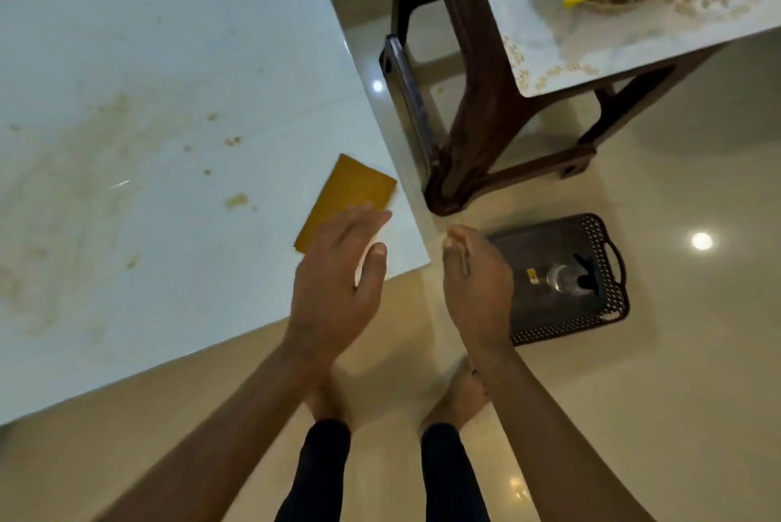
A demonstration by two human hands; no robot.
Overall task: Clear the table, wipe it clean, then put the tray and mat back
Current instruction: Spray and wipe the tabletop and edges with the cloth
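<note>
Yellow cloth (346, 200) lying at table (169, 57) corner, ready for wiping stains. Left hand (338, 285) hovering flat, fingers straight, reaching toward it. Right hand (477, 289) hanging relaxed, holding nothing. Black tray (608, 310) sitting on floor, likely keeping tabletop free.

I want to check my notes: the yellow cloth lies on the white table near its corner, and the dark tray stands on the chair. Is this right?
Not quite. The head view shows the dark tray on the floor, not on the chair. The yellow cloth does lie on the white table near its corner.
</note>
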